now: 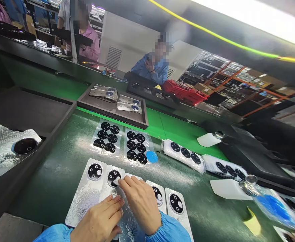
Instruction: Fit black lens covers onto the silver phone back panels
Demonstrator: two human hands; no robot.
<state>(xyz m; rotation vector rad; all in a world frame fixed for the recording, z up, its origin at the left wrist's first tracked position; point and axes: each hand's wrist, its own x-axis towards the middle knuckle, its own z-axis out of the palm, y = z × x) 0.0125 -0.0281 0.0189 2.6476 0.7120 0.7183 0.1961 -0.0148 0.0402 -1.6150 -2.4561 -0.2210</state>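
A yellow cable (214, 34) runs overhead, a red stack (184, 92) and orange-framed shelving (221, 72) beyond.

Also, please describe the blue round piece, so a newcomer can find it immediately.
On the green table, behind the row of silvery panels, two clear sheets lie side by side. The blue round piece sits at the near right corner of the right-hand sheet. It is plain blue, while the octagons beside it are black with small round marks.

Dark green bench (61, 174). Carries row of silver panels (86, 191) at near side, two clear sheets (107, 137) of black octagons (131, 145) just beyond, two white bundles (184, 156) farther right, yellow scrap (253, 222) near right, dark tray (112, 114) at back.
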